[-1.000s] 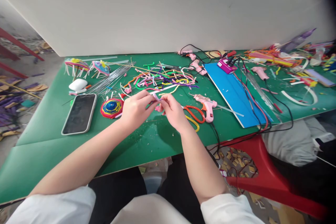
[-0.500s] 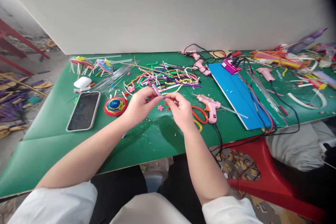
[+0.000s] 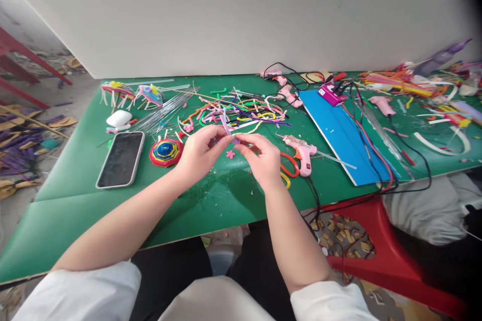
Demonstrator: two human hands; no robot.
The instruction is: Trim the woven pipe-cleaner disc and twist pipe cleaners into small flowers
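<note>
My left hand (image 3: 203,151) pinches a light purple pipe cleaner (image 3: 225,125), whose free end points up and away from me. Fingertips of my right hand (image 3: 261,157) are closed on the other end of the same pipe cleaner, and the two hands nearly meet. Just beneath them a small pink flower (image 3: 230,154) lies on the green table. Behind the hands spreads a tangled pile of colourful pipe cleaners (image 3: 244,109). Left of my left hand rests a small red, yellow and blue umbrella (image 3: 165,152).
A phone (image 3: 121,160) and a white case (image 3: 119,119) lie at left. Right of my hands are orange-handled scissors (image 3: 290,164) and a pink glue gun (image 3: 301,153). Farther right are a blue board (image 3: 335,135), a purple power block (image 3: 332,94) and trailing black cables.
My right hand has shifted slightly right and turned. The pipe cleaner between my fingers now stands a little more upright. The things on the table stay put.
</note>
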